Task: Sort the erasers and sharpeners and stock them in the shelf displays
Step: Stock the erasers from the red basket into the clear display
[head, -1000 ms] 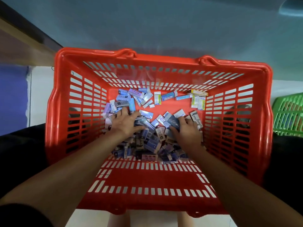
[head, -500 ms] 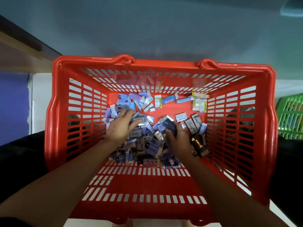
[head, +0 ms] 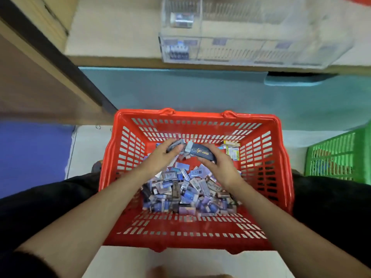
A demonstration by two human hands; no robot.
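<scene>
Red basket [head: 188, 233]: fills the middle of the view, with its slotted near wall at 6 o'clock and black-clad legs on either side of it.
Pile of erasers [head: 186, 190]: small wrapped blocks, mostly blue, grey and black, heaped on the basket floor towards the near wall, at 6 o'clock from both hands.
Left hand [head: 160, 156]: raised above the pile at 11 o'clock of the basket floor. Its thumb and curled fingers pinch a grey eraser [head: 175, 144]; blur hides whether it holds more than one.
Right hand [head: 219, 164]: raised just beside the left hand, at its 3 o'clock. Its fingers are wrapped round a dark blue eraser [head: 200, 152] with gold lettering, whose pale end points at the left hand's fingertips.
Yellow-and-white erasers [head: 232, 151]: a few lie in the basket's far corner at 1 o'clock.
Green basket [head: 339, 157]: on the floor at 3 o'clock, apart from the red one.
Teal panel [head: 180, 91]: beyond the red basket at 12 o'clock.
Shelf [head: 112, 33]: pale wood, above the panel.
Clear display [head: 251, 37]: on the shelf at 12 o'clock. It is blurred, with a few packs visible in its left compartments.
</scene>
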